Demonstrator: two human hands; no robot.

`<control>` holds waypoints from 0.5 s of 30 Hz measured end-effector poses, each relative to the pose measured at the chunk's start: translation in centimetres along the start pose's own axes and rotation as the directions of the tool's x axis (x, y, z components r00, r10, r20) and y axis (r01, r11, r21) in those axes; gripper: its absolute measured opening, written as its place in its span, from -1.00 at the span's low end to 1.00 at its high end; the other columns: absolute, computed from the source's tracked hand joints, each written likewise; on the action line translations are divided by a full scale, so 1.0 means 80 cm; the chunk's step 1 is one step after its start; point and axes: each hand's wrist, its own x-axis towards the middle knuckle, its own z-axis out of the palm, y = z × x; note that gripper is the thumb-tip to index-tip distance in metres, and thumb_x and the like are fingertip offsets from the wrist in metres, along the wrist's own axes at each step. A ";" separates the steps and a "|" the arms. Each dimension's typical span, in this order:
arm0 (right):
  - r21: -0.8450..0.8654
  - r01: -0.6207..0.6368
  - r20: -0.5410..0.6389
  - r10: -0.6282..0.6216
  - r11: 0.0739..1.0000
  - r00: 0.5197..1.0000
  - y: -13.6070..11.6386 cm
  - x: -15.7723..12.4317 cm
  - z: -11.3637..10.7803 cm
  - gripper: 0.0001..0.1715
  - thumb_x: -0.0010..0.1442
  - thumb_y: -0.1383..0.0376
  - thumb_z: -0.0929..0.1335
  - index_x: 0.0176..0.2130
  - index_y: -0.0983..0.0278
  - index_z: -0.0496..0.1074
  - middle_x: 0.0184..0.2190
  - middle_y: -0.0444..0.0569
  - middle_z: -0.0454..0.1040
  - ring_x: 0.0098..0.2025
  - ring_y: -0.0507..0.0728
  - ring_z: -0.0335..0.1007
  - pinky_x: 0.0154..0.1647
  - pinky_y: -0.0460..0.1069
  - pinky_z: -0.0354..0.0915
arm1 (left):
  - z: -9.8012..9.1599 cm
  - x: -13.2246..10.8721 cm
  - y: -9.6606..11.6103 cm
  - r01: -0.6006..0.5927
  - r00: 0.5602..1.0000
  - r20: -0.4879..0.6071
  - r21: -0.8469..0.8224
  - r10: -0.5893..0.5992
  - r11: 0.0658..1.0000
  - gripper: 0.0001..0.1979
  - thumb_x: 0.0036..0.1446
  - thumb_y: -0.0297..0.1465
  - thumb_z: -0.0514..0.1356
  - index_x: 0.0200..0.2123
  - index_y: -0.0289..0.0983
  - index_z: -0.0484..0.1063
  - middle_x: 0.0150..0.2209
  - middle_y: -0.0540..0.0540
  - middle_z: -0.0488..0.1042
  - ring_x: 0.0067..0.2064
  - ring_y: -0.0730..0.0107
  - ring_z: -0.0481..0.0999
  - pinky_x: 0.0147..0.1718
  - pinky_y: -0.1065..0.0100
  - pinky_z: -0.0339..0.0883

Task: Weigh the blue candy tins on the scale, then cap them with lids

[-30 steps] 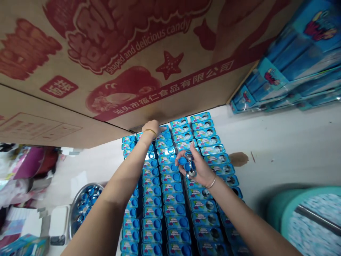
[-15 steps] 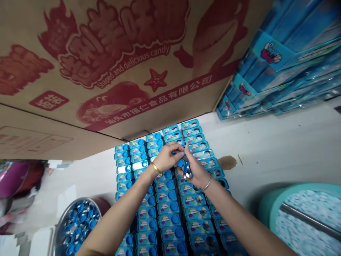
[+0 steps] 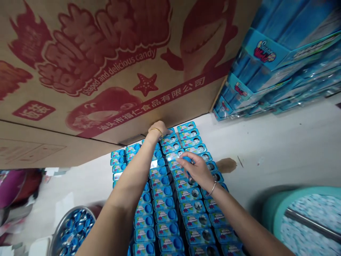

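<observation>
Rows of flat blue tins [image 3: 165, 203] lie under my arms. Those in the left columns have a round blue cap in their top, while those on the right show an open hole, some with white pieces inside. My left hand [image 3: 159, 128], with a gold bracelet, reaches to the far end of the rows. Its curled fingers touch the far tin [image 3: 169, 132] beside the carton, and what they pinch is hidden. Over the right columns, my right hand [image 3: 197, 168] is closed around several small blue caps [image 3: 187, 159], one showing by the thumb.
A large printed carton [image 3: 112, 71] walls off the far side. Wrapped blue display boxes [image 3: 266, 53] are stacked at the right. A metal bowl of blue caps [image 3: 76, 227] stands lower left. A green tub [image 3: 278, 213] holding white-blue pieces and a metal bar stands lower right.
My left hand has left my right hand and moved up and left to the far tin. My right hand has turned over and closed around its caps. The view has shifted slightly.
</observation>
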 end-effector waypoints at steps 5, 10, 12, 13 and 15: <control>-0.221 0.156 -0.096 -0.180 0.963 0.979 0.004 0.002 -0.001 -0.43 -0.03 -0.02 0.42 -0.12 0.29 0.50 -0.67 -0.20 0.32 -0.68 0.00 0.13 -0.63 -0.05 0.17 | -0.008 -0.001 0.006 0.032 0.999 -0.006 0.051 -0.032 0.998 -0.60 -0.28 -0.16 0.39 -0.41 -0.33 0.51 -0.29 -0.29 0.54 -0.17 0.01 0.52 -0.25 0.27 0.32; -0.429 0.388 -0.069 -0.458 0.816 0.887 0.016 0.003 -0.007 -0.42 0.04 0.08 0.42 0.02 0.27 0.44 -0.18 0.08 0.51 -0.20 0.21 0.43 -0.13 0.08 0.33 | 0.010 -0.079 0.004 -0.147 0.984 -0.116 -0.097 0.135 0.984 -0.69 0.06 -0.15 0.18 -0.34 -0.29 0.46 -0.32 -0.14 0.51 -0.24 0.28 0.48 -0.29 0.37 0.28; -0.482 0.432 -0.034 -0.508 0.762 0.860 0.022 0.003 -0.010 -0.47 0.08 0.12 0.40 0.04 0.23 0.43 -0.12 0.10 0.50 -0.07 0.26 0.41 -0.04 0.10 0.31 | 0.025 -0.115 -0.002 -0.337 0.933 -0.016 -0.390 0.359 0.857 -0.66 0.07 -0.11 0.15 -0.43 -0.30 0.42 -0.44 -0.04 0.44 -0.38 0.44 0.41 -0.39 0.44 0.25; -0.501 0.441 -0.021 -0.520 0.744 0.854 0.024 0.003 -0.011 -0.48 0.09 0.14 0.39 0.04 0.21 0.42 -0.12 0.11 0.50 -0.05 0.27 0.40 -0.04 0.11 0.32 | 0.032 -0.130 -0.005 -0.364 0.892 0.027 -0.547 0.451 0.754 -0.64 0.04 -0.09 0.16 -0.47 -0.31 0.39 -0.49 0.00 0.40 -0.43 0.49 0.37 -0.44 0.46 0.22; -0.517 0.444 -0.011 -0.524 0.732 0.851 0.030 0.004 -0.010 -0.46 0.10 0.17 0.37 0.08 0.20 0.39 -0.11 0.12 0.51 -0.05 0.28 0.41 -0.07 0.12 0.34 | 0.042 -0.152 -0.008 -0.297 0.842 0.083 -0.753 0.533 0.587 -0.62 -0.05 -0.08 0.22 -0.51 -0.32 0.33 -0.54 0.04 0.33 -0.49 0.55 0.28 -0.49 0.49 0.18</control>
